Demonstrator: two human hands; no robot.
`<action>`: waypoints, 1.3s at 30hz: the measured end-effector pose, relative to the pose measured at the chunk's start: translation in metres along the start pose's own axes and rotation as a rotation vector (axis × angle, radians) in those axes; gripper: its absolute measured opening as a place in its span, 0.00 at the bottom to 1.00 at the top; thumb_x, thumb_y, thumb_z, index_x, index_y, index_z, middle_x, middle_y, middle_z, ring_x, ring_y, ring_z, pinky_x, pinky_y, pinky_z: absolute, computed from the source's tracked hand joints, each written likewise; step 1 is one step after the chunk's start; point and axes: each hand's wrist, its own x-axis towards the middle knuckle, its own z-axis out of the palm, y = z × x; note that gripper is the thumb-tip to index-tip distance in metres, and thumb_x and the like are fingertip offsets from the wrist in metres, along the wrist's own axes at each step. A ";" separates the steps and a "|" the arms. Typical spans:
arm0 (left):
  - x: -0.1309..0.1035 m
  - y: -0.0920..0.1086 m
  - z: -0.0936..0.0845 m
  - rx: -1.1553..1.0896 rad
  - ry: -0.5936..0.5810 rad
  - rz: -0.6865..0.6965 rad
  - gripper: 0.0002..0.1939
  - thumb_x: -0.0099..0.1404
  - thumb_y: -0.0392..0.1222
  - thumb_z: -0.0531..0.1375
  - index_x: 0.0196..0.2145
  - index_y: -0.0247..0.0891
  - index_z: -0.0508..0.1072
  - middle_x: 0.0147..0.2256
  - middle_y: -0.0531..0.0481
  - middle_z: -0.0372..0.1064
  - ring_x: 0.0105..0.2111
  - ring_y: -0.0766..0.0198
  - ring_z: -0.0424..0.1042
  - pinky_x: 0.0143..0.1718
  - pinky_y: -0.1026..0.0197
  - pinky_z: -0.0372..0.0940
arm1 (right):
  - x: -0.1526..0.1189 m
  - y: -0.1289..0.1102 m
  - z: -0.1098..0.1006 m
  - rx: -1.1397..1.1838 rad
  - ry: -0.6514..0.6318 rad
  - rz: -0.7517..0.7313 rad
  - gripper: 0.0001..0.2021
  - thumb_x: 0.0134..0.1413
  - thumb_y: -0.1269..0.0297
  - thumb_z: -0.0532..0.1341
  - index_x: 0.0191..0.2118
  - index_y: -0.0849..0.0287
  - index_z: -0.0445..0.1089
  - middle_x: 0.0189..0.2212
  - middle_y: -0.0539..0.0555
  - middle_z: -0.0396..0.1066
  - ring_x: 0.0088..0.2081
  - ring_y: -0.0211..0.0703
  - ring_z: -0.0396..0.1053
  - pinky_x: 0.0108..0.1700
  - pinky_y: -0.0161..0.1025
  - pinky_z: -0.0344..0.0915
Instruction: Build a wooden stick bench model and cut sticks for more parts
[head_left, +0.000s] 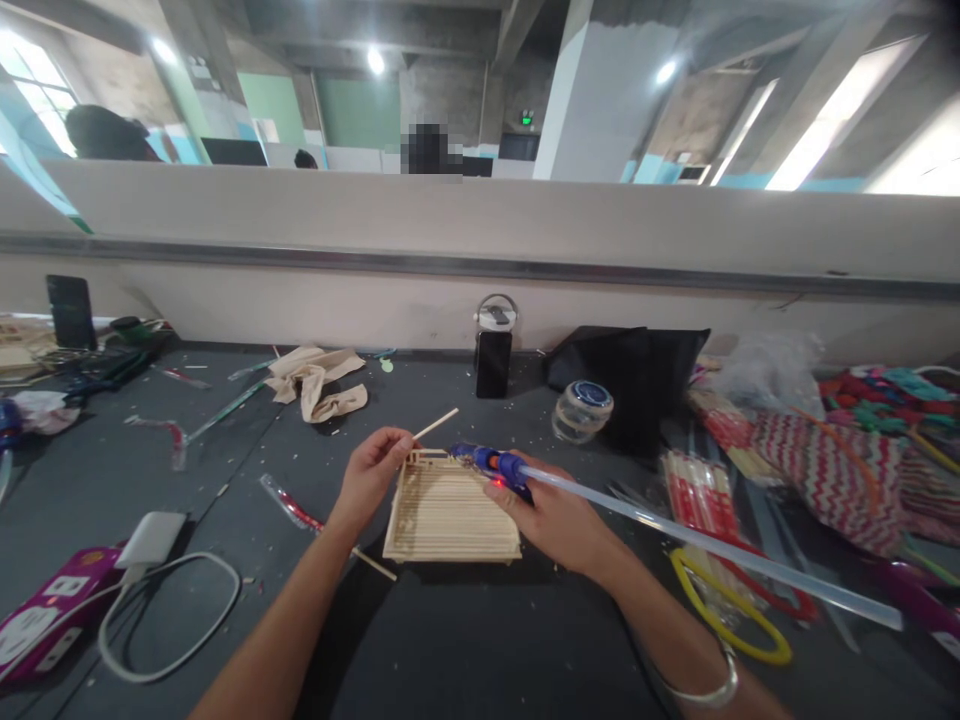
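Note:
A shallow tray-like frame built of thin wooden sticks (454,510) lies on the dark table in front of me. My left hand (379,465) is at its far left corner, thumb and finger pinching a single wooden stick (437,424) that points up and right. My right hand (551,515) is wrapped round a blue hot glue gun (512,467) with a small red light on. Its nozzle points left over the frame's far edge. A long translucent glue stick (697,543) sticks out of its back, passing over my right forearm. Another loose stick (375,563) lies by the frame's near left corner.
A black phone (493,364) leans upright at the back, with a clear lidded jar (583,412) to its right. Beige cloth (319,380) lies back left. A purple power strip (56,615) with a white charger (152,540) sits left. Bagged sticks (697,495) and a yellow loop (731,610) lie right.

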 end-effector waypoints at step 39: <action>0.006 0.021 0.007 0.552 -0.126 0.403 0.07 0.61 0.43 0.58 0.32 0.41 0.75 0.33 0.48 0.74 0.34 0.62 0.71 0.35 0.63 0.65 | 0.015 0.033 -0.003 -0.025 0.223 -0.168 0.11 0.60 0.63 0.55 0.47 0.54 0.69 0.42 0.55 0.70 0.46 0.44 0.67 0.48 0.43 0.64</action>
